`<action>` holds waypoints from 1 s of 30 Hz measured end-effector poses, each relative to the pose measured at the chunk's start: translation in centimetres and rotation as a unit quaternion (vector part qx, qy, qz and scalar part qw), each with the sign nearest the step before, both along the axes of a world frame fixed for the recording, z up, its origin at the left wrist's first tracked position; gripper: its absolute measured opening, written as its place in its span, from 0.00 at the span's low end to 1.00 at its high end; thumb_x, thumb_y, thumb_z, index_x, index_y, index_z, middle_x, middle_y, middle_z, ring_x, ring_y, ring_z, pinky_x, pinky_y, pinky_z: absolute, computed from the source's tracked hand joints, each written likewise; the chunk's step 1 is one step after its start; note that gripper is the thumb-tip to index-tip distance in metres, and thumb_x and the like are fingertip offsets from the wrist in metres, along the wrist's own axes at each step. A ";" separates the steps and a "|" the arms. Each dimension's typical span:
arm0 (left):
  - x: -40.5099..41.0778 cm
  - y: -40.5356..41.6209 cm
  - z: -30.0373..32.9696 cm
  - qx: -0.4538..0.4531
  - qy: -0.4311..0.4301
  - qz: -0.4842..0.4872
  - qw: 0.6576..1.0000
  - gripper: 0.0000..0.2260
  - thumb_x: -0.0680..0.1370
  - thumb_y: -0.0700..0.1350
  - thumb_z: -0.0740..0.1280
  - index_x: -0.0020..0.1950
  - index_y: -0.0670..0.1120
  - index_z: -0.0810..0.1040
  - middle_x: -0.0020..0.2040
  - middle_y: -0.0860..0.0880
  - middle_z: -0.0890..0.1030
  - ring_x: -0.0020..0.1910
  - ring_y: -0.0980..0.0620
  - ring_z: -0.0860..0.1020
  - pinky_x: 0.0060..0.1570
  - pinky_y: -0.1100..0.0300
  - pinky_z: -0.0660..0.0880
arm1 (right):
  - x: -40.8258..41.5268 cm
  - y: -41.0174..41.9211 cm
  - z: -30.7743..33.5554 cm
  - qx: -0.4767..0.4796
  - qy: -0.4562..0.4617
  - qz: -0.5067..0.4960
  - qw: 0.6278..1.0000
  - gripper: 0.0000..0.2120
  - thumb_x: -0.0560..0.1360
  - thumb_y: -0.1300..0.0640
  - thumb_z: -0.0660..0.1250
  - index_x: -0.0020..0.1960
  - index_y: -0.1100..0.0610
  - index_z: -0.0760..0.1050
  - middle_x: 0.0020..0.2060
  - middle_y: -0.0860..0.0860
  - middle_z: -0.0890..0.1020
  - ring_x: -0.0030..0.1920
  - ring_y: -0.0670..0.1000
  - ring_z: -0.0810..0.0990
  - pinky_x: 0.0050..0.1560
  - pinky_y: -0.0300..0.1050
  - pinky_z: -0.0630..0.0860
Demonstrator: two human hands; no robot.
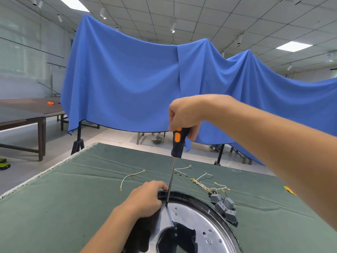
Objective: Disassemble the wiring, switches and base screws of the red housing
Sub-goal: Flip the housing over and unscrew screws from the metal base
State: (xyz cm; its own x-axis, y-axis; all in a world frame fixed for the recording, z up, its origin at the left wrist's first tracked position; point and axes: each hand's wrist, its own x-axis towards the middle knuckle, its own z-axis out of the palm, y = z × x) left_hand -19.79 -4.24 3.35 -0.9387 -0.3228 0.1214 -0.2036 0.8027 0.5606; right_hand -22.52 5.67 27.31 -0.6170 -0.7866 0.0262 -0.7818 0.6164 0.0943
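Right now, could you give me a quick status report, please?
Right hand gripping screwdriver, tip on housing base. Left hand steadying rim. Switches, wires already out. Nothing obstructing.

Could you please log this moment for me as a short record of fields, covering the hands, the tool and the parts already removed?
right hand: gripping the screwdriver by its handle, shaft near vertical
screwdriver tip: down at the metal base plate near its rim
left hand: resting on the rim, beside the shaft
removed switches: grey cluster on the green cloth, right of the plate
loose wires: white, scattered on the cloth beyond the plate
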 end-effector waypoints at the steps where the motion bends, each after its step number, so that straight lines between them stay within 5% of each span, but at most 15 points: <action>1: 0.0 -0.1 0.0 0.000 -0.001 0.000 1.000 0.18 0.72 0.41 0.62 0.58 0.60 0.73 0.58 0.53 0.78 0.57 0.50 0.75 0.53 0.56 0.71 | 0.0 0.3 0.2 -0.017 -0.017 0.018 1.000 0.05 0.75 0.60 0.66 0.50 0.59 0.77 0.37 0.54 0.83 0.32 0.53 0.82 0.44 0.45 0.80; 4: -0.1 -0.1 0.1 -0.003 -0.003 -0.003 1.000 0.18 0.73 0.41 0.62 0.59 0.60 0.73 0.59 0.54 0.77 0.57 0.50 0.74 0.52 0.56 0.70 | -0.1 0.5 -0.4 -0.046 -0.053 0.012 0.997 0.11 0.74 0.57 0.67 0.53 0.63 0.76 0.43 0.57 0.83 0.43 0.57 0.85 0.42 0.47 0.82; 7: -0.1 0.1 0.2 -0.005 -0.004 -0.006 1.000 0.18 0.73 0.42 0.62 0.58 0.59 0.73 0.58 0.54 0.78 0.57 0.50 0.75 0.51 0.56 0.70 | -0.3 0.1 -1.3 -0.047 0.037 -0.034 0.998 0.19 0.77 0.43 0.61 0.38 0.58 0.69 0.34 0.53 0.78 0.31 0.54 0.79 0.32 0.44 0.74; 10: 0.1 0.1 0.2 -0.010 -0.003 -0.007 1.000 0.18 0.73 0.42 0.62 0.59 0.59 0.73 0.58 0.54 0.78 0.57 0.50 0.75 0.52 0.56 0.71 | -0.4 0.0 -1.5 -0.033 0.123 -0.045 0.991 0.16 0.80 0.55 0.57 0.34 0.58 0.64 0.29 0.52 0.71 0.24 0.50 0.68 0.25 0.40 0.63; 13: 0.1 0.1 0.2 -0.008 0.001 -0.007 1.000 0.18 0.72 0.41 0.62 0.58 0.59 0.74 0.59 0.54 0.78 0.57 0.51 0.75 0.53 0.55 0.71 | -0.2 -0.1 -1.0 0.014 0.099 -0.013 0.995 0.08 0.77 0.64 0.57 0.40 0.62 0.71 0.31 0.56 0.77 0.22 0.51 0.69 0.19 0.33 0.63; 17: 0.0 0.1 0.2 -0.008 0.000 -0.004 1.000 0.18 0.72 0.41 0.61 0.58 0.59 0.74 0.59 0.55 0.78 0.57 0.51 0.75 0.53 0.55 0.71 | -0.1 0.5 0.0 -0.025 -0.062 0.013 0.998 0.13 0.75 0.61 0.64 0.60 0.62 0.73 0.53 0.60 0.81 0.35 0.54 0.77 0.33 0.41 0.77; 19: 0.0 0.1 0.2 -0.007 -0.001 -0.005 1.000 0.18 0.72 0.41 0.62 0.57 0.60 0.74 0.57 0.55 0.79 0.56 0.51 0.76 0.51 0.55 0.71 | -0.4 0.6 -0.5 -0.034 -0.052 0.014 0.998 0.15 0.74 0.55 0.68 0.58 0.61 0.73 0.50 0.58 0.82 0.35 0.53 0.78 0.32 0.41 0.78; 22: 0.1 0.2 0.2 -0.006 0.002 -0.006 1.000 0.17 0.72 0.42 0.63 0.57 0.60 0.74 0.57 0.55 0.79 0.56 0.51 0.76 0.48 0.57 0.70 | -0.8 0.5 -1.5 -0.059 0.052 -0.022 0.997 0.20 0.76 0.41 0.62 0.41 0.58 0.71 0.33 0.53 0.80 0.24 0.52 0.77 0.27 0.39 0.73; 25: 0.1 0.2 0.2 -0.010 0.002 -0.003 1.000 0.17 0.72 0.43 0.63 0.57 0.60 0.74 0.57 0.55 0.79 0.56 0.51 0.76 0.49 0.56 0.70 | -0.7 0.1 -1.6 -0.051 0.067 -0.022 0.996 0.15 0.80 0.56 0.58 0.36 0.60 0.68 0.27 0.54 0.76 0.21 0.51 0.74 0.26 0.40 0.71; 27: 0.1 0.2 0.2 -0.009 0.002 0.000 1.000 0.17 0.72 0.43 0.63 0.57 0.60 0.74 0.57 0.55 0.79 0.56 0.51 0.76 0.50 0.56 0.71 | -0.4 0.2 -1.0 -0.073 -0.020 0.007 0.997 0.05 0.77 0.62 0.60 0.46 0.62 0.74 0.37 0.57 0.81 0.29 0.54 0.80 0.33 0.46 0.80; 30: 0.1 0.2 0.2 -0.011 0.000 0.001 1.000 0.17 0.72 0.42 0.62 0.57 0.60 0.74 0.57 0.55 0.79 0.56 0.51 0.76 0.50 0.56 0.71 | 0.0 0.4 -0.1 -0.058 -0.093 0.021 0.994 0.10 0.76 0.64 0.62 0.57 0.61 0.73 0.53 0.58 0.81 0.47 0.59 0.84 0.48 0.52 0.82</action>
State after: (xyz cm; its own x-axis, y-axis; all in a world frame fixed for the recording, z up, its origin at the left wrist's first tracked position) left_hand -19.71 -4.07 3.56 -0.9379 -0.3225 0.1280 -0.2060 0.8144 0.5426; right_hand -22.56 6.06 27.18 -0.5870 -0.8096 0.0079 -0.8039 0.5817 -0.1239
